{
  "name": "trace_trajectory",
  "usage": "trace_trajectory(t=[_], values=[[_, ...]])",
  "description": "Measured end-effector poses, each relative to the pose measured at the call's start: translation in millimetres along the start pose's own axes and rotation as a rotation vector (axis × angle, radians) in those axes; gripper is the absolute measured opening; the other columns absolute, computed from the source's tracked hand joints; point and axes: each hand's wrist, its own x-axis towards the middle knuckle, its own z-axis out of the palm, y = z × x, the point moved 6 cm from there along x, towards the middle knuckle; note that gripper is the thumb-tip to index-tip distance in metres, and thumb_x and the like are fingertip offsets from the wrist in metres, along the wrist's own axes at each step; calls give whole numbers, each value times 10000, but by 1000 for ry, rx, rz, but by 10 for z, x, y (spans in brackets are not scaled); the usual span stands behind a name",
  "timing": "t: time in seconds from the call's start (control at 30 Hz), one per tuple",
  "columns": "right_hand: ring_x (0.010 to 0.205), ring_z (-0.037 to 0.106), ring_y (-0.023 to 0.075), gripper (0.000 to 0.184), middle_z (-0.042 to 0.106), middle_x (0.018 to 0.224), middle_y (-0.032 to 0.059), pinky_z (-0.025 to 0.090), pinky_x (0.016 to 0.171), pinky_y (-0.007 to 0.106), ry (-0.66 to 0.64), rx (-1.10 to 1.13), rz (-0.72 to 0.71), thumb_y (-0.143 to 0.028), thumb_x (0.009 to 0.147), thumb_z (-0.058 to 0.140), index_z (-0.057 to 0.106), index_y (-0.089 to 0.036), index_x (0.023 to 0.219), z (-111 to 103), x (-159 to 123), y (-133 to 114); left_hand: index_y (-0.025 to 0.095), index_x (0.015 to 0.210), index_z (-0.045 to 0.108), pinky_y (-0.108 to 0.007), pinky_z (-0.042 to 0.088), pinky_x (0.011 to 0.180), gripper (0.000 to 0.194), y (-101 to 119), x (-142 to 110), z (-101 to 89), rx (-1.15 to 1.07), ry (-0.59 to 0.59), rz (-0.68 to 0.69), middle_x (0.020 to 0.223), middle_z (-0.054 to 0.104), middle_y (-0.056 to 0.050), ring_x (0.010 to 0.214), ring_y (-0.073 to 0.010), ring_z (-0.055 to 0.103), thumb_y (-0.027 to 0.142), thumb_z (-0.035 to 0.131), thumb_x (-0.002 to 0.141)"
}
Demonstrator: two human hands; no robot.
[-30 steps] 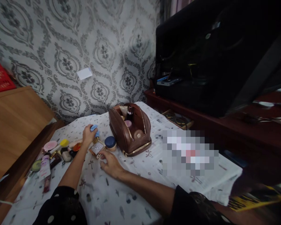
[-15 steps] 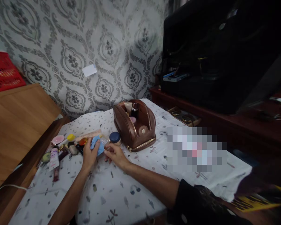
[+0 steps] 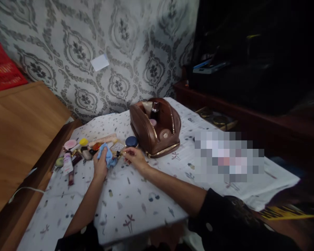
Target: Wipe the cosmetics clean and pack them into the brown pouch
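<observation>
My left hand point(image 3: 101, 165) is closed round a crumpled blue cloth point(image 3: 106, 157). Between the cloth and the fingertips of my right hand point(image 3: 136, 158) is a slim black-and-gold item point(image 3: 117, 153), too small to name surely; my right fingers pinch its gold end. Just behind it lies a glittery square compact point(image 3: 118, 146), partly hidden. A jar with a navy lid point(image 3: 131, 141) stands beside the compact. The brown makeup bag point(image 3: 141, 130) is unzipped, with a dark bottle point(image 3: 155, 112) and a pink round item point(image 3: 153, 122) inside.
Left of my hands several cosmetics lie together, among them a pink-and-white tube point(image 3: 67, 164), a yellow cap point(image 3: 83, 142) and a pink round piece point(image 3: 70, 144). A blurred-out object point(image 3: 227, 157) lies right on the patterned tablecloth point(image 3: 136, 209). A wooden panel point(image 3: 28, 129) borders the left.
My left hand with the blue cloth has come down and toward my right hand. My right hand now pinches the slim black-and-gold item in front of the compact. The view has shifted too.
</observation>
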Motion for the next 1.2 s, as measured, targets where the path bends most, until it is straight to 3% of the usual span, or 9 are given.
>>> trace_trajectory(t=[0.17,0.33,0.4,0.53,0.7,0.8,0.97,1.1,1.2], values=[[538,533,96,264,577,613,-47,396,449,193,11,8,-18,-345,632,730,615,-180,802,8,-35,-19,147,837,641,-214,467,561,512,-27,-21,36,62,-136,-2,686,602,17,579,-106,551,610,736,641],[526,477,80,240,564,628,-50,386,456,192,-9,-62,-118,-344,630,730,604,-182,755,28,-98,-122,141,808,656,-200,460,554,475,-31,-91,95,161,-291,-42,671,604,23,569,-96,536,527,821,586],[510,469,73,237,554,624,-54,371,443,187,-19,-83,-136,-355,650,716,597,-182,758,32,-110,-147,141,753,638,-194,440,514,462,-29,-111,98,168,-286,-53,627,577,32,532,-86,506,529,821,583],[422,471,70,314,535,578,-75,317,383,185,-53,-57,-41,-440,685,697,571,-190,828,56,-117,-97,152,645,587,-180,383,451,460,46,-153,101,161,-241,13,547,505,52,471,-67,440,560,795,600],[374,428,60,366,537,541,-80,313,369,184,-83,-26,1,-524,720,677,531,-200,810,90,-127,-39,160,653,625,-198,398,443,440,93,-205,82,174,-188,42,538,529,40,464,-85,460,570,778,604],[409,450,67,302,534,562,-76,344,395,180,-76,-16,-59,-466,755,669,530,-202,802,104,-134,-56,169,678,650,-198,408,441,402,43,-176,40,159,-153,21,543,549,39,468,-93,485,544,781,614],[513,507,96,43,538,639,-57,429,507,207,-32,-156,-186,-219,794,608,590,-203,829,155,-179,-156,213,758,681,-267,530,541,278,-79,-54,5,12,-156,-59,741,702,-1,634,-177,658,460,761,660],[794,593,154,134,625,840,-2,476,743,263,-21,-426,-390,-106,783,598,641,-211,855,220,-292,-332,227,773,676,-302,548,532,262,-93,-10,6,36,-181,-87,705,702,8,597,-192,661,444,753,649],[865,593,169,158,631,903,13,470,835,291,-44,-525,-423,-96,804,591,652,-217,884,249,-353,-401,216,774,673,-295,542,533,291,-40,-18,15,101,-187,-33,692,695,3,601,-188,658,457,754,634]])
